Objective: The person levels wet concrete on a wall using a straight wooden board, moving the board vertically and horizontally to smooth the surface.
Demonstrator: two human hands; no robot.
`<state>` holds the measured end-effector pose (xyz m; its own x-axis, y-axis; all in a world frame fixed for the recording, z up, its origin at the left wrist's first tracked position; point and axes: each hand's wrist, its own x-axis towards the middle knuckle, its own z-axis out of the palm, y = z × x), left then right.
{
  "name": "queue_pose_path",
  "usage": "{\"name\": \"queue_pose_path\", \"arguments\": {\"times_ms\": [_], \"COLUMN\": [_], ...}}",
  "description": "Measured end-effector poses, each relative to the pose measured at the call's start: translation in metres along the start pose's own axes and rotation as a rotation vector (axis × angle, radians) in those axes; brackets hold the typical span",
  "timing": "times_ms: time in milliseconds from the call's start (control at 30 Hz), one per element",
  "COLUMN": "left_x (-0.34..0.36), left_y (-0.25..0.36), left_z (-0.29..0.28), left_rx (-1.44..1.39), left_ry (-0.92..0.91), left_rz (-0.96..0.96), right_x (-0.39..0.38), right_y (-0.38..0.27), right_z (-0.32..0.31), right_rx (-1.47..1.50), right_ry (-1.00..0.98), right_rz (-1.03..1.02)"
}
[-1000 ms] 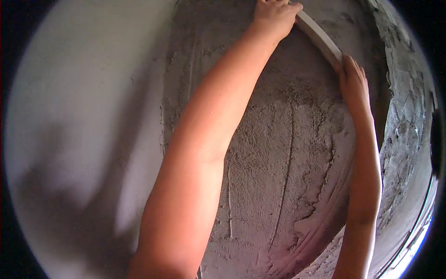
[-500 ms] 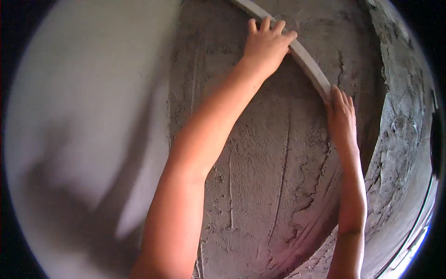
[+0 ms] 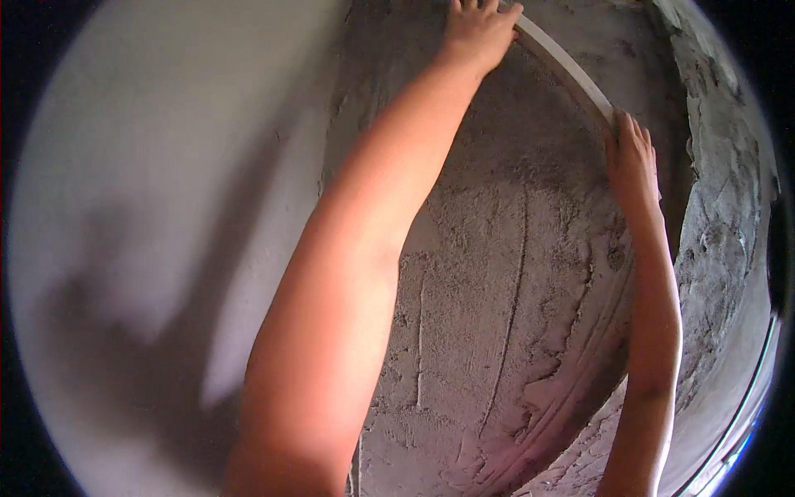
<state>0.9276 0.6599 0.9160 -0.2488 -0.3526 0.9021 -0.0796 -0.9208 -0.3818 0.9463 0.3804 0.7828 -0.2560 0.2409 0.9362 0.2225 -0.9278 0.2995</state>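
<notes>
Where the rough grey plaster (image 3: 497,224) rises toward the top of the view, a long pale strip (image 3: 571,70) slants across it, its lower end at the right. The left hand (image 3: 480,37) has its grip closed on the strip higher up, fingers partly out of view; the right hand (image 3: 633,166) grips the lower end. Left of the plaster, a dark shadow (image 3: 166,373) falls on a smooth wall (image 3: 166,108)

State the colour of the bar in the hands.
Pale grey: the bar shows best in the head view.
</notes>
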Motion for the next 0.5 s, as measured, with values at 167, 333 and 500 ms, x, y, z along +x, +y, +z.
{"name": "queue_pose_path", "arguments": {"times_ms": [167,333,500], "left_x": [0.003,-0.007,-0.04], "left_y": [-0.03,-0.051,-0.057], "left_z": [-0.013,-0.026,-0.031], "left_rx": [0.038,0.115,0.072], "left_ry": [-0.252,-0.348,-0.34], "left_rz": [-0.096,-0.092,-0.105], "right_x": [-0.006,-0.018,-0.033], "right_y": [0.002,-0.037,-0.051], "right_z": [0.018,0.01,0.002], "right_rx": [-0.061,0.014,0.079], "right_ry": [-0.097,-0.091,-0.106], "right_rz": [0.046,-0.012,-0.043]}}
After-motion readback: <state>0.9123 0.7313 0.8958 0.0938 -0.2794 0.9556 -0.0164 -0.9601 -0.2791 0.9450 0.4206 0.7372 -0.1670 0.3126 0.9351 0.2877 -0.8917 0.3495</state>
